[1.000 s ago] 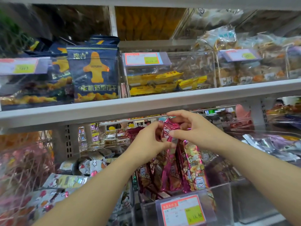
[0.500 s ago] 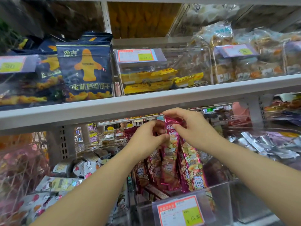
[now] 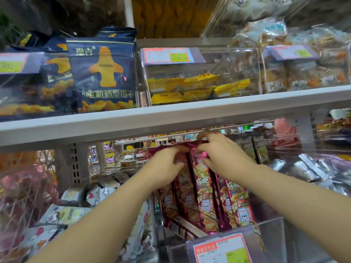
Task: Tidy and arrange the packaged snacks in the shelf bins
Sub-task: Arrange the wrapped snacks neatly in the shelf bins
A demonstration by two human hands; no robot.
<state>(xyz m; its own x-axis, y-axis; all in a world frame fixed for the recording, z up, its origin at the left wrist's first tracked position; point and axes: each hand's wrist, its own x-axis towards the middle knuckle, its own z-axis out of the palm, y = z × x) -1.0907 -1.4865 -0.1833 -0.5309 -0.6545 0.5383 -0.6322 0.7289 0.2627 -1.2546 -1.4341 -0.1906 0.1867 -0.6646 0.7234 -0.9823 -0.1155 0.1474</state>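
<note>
Upright magenta snack packets [image 3: 204, 188] in clear bin [image 3: 269, 230]

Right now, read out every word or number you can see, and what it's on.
"豫吉": navy snack bag, top.
"飞机造型饼干": same bag, lower.
"乐吧": magenta snack packs.
Too blurred or cut off to read: upper price tag, lower price tag.

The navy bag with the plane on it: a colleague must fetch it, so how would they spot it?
Find the white upper shelf above the purple snack packs. Just left of its clear bin of flat yellow packets, a navy bag stands upright, facing out. It alone shows a whole orange aeroplane shape on its front.
</note>
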